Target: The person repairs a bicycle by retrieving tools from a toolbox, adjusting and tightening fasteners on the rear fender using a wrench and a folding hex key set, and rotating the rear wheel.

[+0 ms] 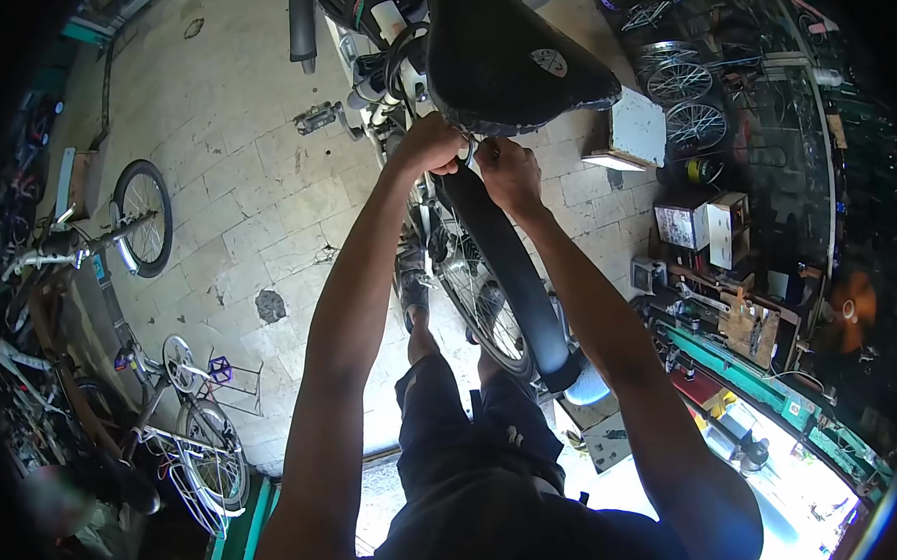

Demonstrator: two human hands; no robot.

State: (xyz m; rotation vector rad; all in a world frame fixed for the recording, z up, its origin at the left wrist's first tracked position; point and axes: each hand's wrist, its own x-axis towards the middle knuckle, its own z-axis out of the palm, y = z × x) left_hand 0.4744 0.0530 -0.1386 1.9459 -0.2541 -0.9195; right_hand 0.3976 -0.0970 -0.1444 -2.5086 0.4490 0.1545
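A bicycle stands between my legs, its black saddle (498, 48) pointing to the right above my hands. Just below the saddle, my left hand (431, 146) is closed with its fingers curled in. Close beside it, my right hand (509, 175) is closed too, its fingertips pinched together. A small pale piece shows between the two hands, too small to name; what each one grips is hidden. From there the black rear mudguard (513, 257) curves down over the spoked rear wheel (469, 299). A pedal (316, 117) sticks out on the left.
To the left are a small bicycle wheel (144, 218) and a white bicycle (201, 446). A white box (634, 130), bare wheel rims (682, 82) and a cabinet (729, 230) stand at right. Tools lie along a green-edged bench (738, 372). Stone tiles (250, 204) cover the floor.
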